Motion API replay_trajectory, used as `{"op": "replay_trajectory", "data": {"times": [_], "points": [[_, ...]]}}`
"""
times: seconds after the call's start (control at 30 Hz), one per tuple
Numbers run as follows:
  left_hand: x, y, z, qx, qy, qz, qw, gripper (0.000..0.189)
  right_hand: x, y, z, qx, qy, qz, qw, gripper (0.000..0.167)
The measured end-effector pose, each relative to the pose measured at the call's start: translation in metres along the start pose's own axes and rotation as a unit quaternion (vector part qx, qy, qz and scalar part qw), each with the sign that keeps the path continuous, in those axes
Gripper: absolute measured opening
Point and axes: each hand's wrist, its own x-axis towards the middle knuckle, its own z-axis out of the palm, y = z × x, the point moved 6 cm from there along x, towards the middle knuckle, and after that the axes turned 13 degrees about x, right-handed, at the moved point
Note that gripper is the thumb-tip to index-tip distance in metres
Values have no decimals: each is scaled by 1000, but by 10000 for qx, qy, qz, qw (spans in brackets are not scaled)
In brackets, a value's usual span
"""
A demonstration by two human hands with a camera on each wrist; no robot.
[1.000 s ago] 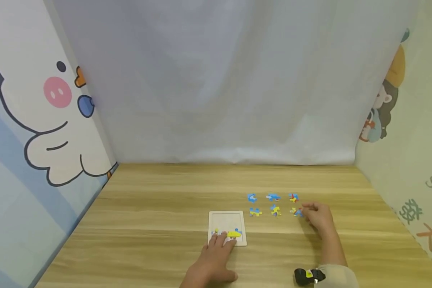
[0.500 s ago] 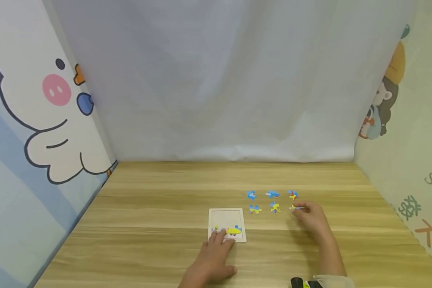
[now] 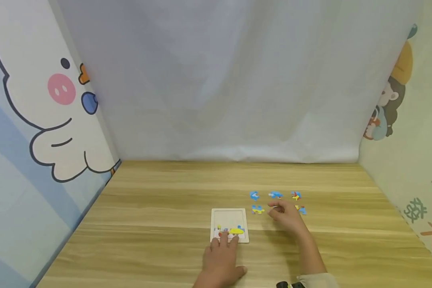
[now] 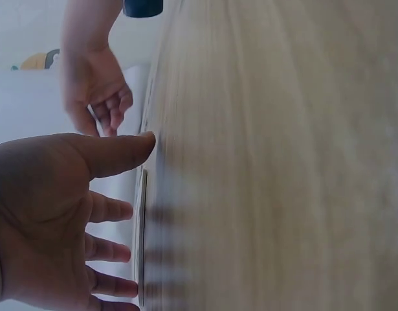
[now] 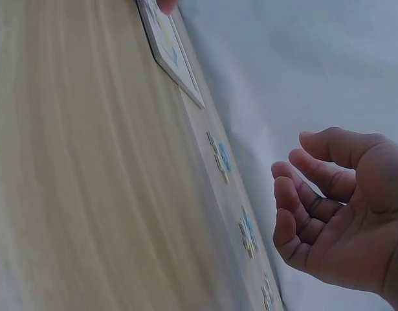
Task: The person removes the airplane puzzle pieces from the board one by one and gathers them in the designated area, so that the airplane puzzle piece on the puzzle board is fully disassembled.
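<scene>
My left hand (image 3: 221, 260) rests with spread fingers on the near edge of a square wooden puzzle board (image 3: 230, 218). A yellow-topped puzzle strip (image 3: 236, 231) fills the lower part of the board, partly under those fingers. My right hand (image 3: 289, 218), fingers loosely bent, hovers above the near row of loose jigsaw pieces. Nothing shows between its fingers in the right wrist view. A blue-and-yellow jigsaw piece (image 5: 219, 157) lies nearest the board, with another jigsaw piece (image 5: 248, 233) beyond it. In the head view the hand largely covers the middle piece of that row.
The far row holds a blue piece (image 3: 254, 195), another blue piece (image 3: 275, 195) and a red-yellow-blue piece (image 3: 296, 195). A blue and red piece (image 3: 302, 210) lies right of the right hand. A pale curtain (image 3: 234, 100) hangs behind the wooden table (image 3: 158, 224).
My right hand has moved left along the near row, from the rightmost piece to above the middle one. The left hand stays on the board; the head view shifts slightly.
</scene>
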Motion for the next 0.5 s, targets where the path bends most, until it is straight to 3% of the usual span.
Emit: {"op": "replay_trajectory", "data": {"times": [0.3, 0.5], "points": [[-2, 4, 6, 195, -355, -121, 9991, 81, 12, -14, 44, 115, -659, -258, 9974, 27], [-1, 8, 8, 115, -559, -13, 9984, 79, 24, -18, 68, 73, -1240, -518, 9909, 29]]}}
